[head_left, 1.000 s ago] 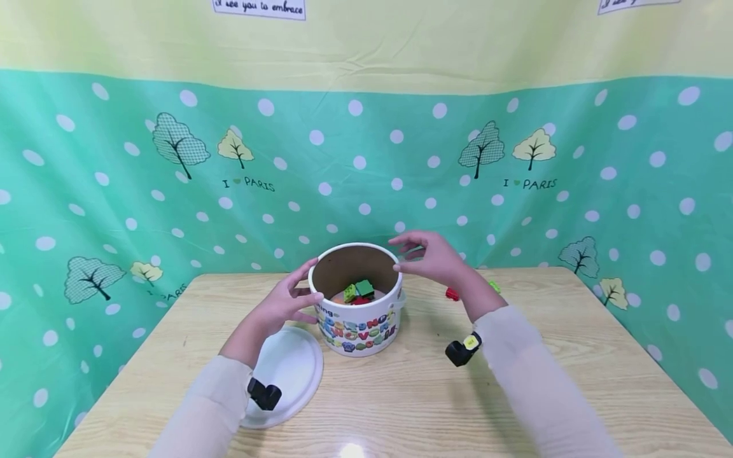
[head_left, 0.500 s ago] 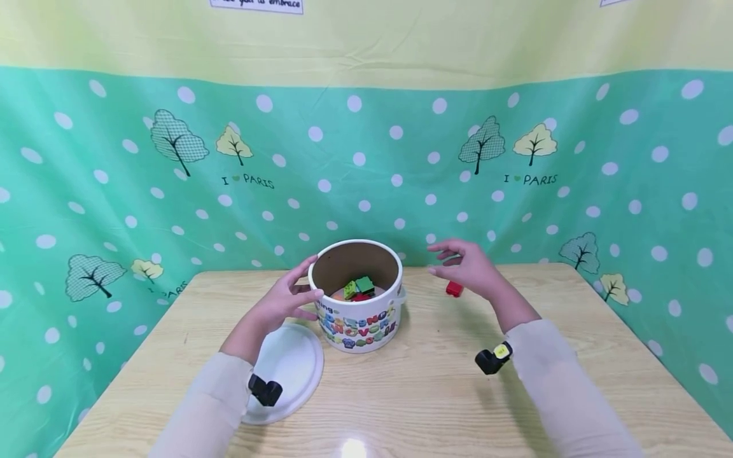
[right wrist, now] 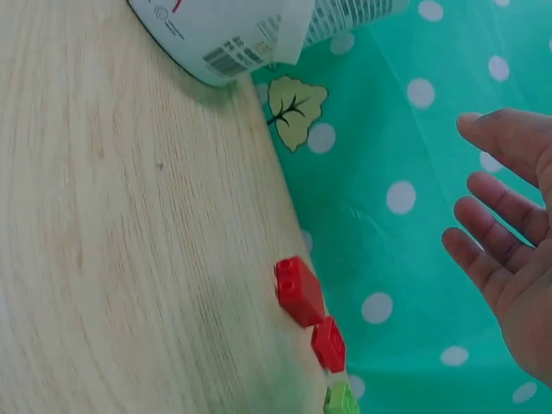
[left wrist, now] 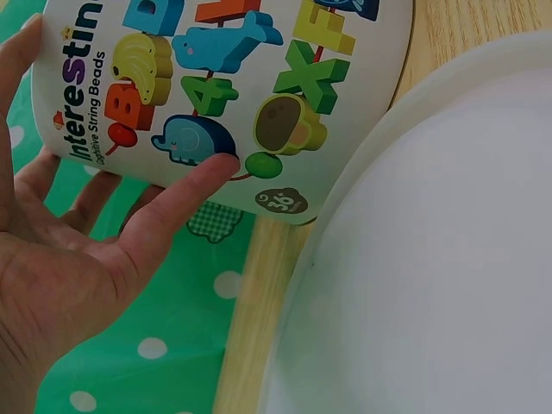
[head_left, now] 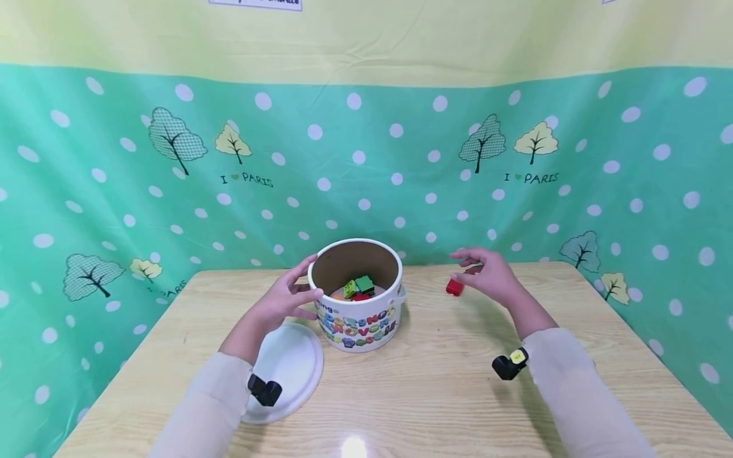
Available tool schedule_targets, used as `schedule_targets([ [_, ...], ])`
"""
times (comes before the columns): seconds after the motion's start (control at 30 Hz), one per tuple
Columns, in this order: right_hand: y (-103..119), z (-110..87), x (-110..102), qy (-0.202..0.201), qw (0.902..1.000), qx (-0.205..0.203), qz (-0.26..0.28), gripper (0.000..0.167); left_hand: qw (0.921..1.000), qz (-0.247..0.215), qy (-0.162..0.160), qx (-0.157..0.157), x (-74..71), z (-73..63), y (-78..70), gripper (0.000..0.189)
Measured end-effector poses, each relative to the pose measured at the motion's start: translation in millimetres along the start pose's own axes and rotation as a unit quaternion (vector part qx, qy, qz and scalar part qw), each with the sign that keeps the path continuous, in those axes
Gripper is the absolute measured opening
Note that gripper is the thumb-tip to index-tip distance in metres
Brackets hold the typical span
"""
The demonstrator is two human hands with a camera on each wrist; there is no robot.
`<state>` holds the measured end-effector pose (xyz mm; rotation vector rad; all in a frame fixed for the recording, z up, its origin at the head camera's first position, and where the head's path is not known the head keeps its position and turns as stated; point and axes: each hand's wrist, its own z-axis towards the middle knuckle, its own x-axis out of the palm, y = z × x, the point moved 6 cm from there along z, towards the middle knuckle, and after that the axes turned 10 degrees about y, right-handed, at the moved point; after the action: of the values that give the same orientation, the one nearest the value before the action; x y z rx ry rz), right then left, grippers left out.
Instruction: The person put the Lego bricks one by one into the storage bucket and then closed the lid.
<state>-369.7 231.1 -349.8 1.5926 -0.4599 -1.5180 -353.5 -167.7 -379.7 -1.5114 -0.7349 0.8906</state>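
A white bucket (head_left: pixel 357 326) printed with colourful letters and animals stands on the table, its top uncovered. Inside lie several toy bricks, including a green brick (head_left: pixel 365 285). My left hand (head_left: pixel 279 304) rests against the bucket's left side with fingers spread; the thumb touches the printed wall in the left wrist view. My right hand (head_left: pixel 488 273), fingers loosely bent and holding nothing, hovers near a red brick (head_left: pixel 454 288) at the table's back. The right wrist view shows this red brick (right wrist: pixel 299 293), a smaller red brick (right wrist: pixel 329 343) and a light green brick (right wrist: pixel 341 398) in a row.
A round white lid (head_left: pixel 293 369) lies on the wooden table (head_left: pixel 412 388), front left of the bucket and partly under my left forearm. Behind the table hangs a green dotted curtain (head_left: pixel 343 203). The bucket's handle (head_left: pixel 401 295) sticks out on its right side.
My right hand has moved from beside the bucket's rim rightward to the red brick. The left hand has stayed against the bucket. The head view has tilted slightly.
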Motion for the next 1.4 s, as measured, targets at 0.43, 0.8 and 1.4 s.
schedule_targets([
  [0.43,-30.7,-13.5,-8.7,-0.026,0.9996,-0.003,-0.01,0.047,1.0,0.002,0.001,0.004,-0.4,-0.8,1.3,0.084],
  [0.8,-54.1,-17.5,-16.7,-0.05,0.998,0.009,-0.039,0.045,1.0,0.005,0.0,0.004,-0.8,-1.4,0.9,0.084],
  [1.4,-107.5,-15.5,-24.1,-0.06,0.9927,0.096,-0.041,0.049,0.9999,0.012,-0.002,0.002,0.1,-1.0,0.3,0.083],
])
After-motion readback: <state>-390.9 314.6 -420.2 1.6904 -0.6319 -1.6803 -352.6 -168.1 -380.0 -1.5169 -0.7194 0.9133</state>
